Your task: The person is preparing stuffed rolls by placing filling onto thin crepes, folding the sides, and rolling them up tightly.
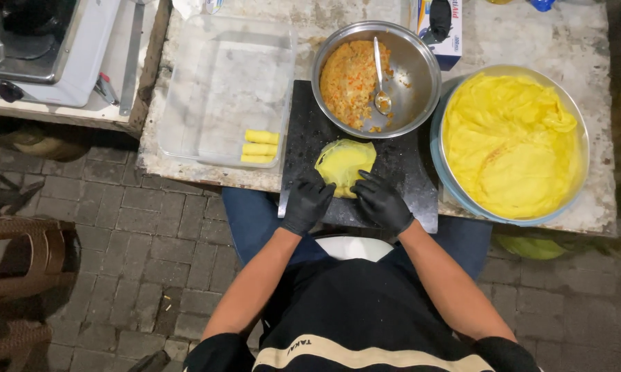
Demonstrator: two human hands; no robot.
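A thin yellow wrapper (346,160) lies on a black cutting board (403,162), its near edge folded over. My left hand (307,201) and my right hand (380,201), both in black gloves, press their fingertips on that near edge from either side. Behind the board stands a metal bowl (415,72) with orange-flecked filling (348,79) and a spoon (380,76) in it. To the right, a large bowl (442,165) holds a stack of yellow wrappers (513,145).
A clear plastic tray (224,86) at the left holds three rolled yellow pieces (260,147). A cardboard box (440,27) stands at the back. A stove (45,48) sits far left. A wicker stool (17,258) stands on the paved floor.
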